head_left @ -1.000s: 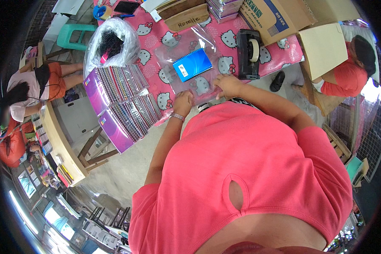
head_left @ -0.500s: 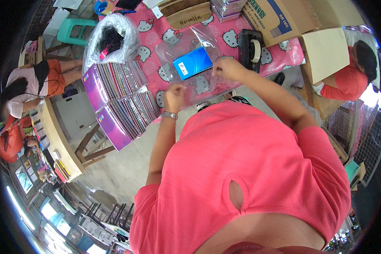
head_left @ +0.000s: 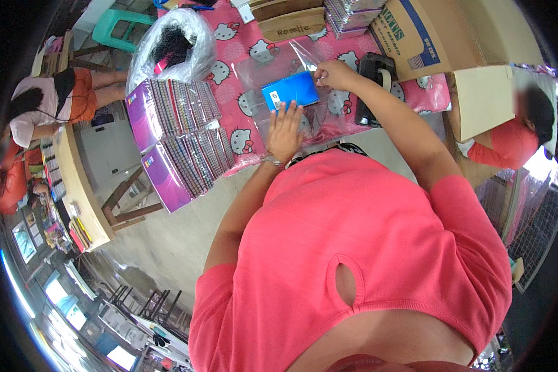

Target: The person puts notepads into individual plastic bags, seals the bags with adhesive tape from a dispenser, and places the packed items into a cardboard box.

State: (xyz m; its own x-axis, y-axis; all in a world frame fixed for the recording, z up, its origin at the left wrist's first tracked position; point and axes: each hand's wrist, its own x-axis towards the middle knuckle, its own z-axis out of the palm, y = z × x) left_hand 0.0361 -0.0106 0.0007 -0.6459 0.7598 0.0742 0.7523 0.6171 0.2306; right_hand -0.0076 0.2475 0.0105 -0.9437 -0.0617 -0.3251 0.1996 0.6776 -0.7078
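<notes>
A small blue spiral notebook [head_left: 299, 87] with a white label lies on clear plastic film [head_left: 282, 64] on the table. My left hand [head_left: 284, 131] lies flat with fingers stretched out, its fingertips on the notebook's near edge. At the notebook's right end, my right hand [head_left: 335, 75] has its fingers pinched together on what looks like the film's edge. Two stacks of wrapped spiral notebooks with purple covers, a far stack [head_left: 177, 111] and a near stack [head_left: 186, 162], stand left of my left hand. A black tape dispenser [head_left: 369, 102] is just right of my right hand.
A pink patterned cloth [head_left: 229, 53] covers the table. A plastic bag [head_left: 198, 49] with dark contents stands behind the stacks. Cardboard boxes [head_left: 409, 37], a wooden holder [head_left: 291, 25] and more notebooks [head_left: 350, 15] line the back. Other people are at left [head_left: 40, 105] and right [head_left: 508, 139].
My left hand has moved from the near table edge onto the notebook, its curled fingers now spread. My right hand has shifted slightly up, staying by the notebook's right end.
</notes>
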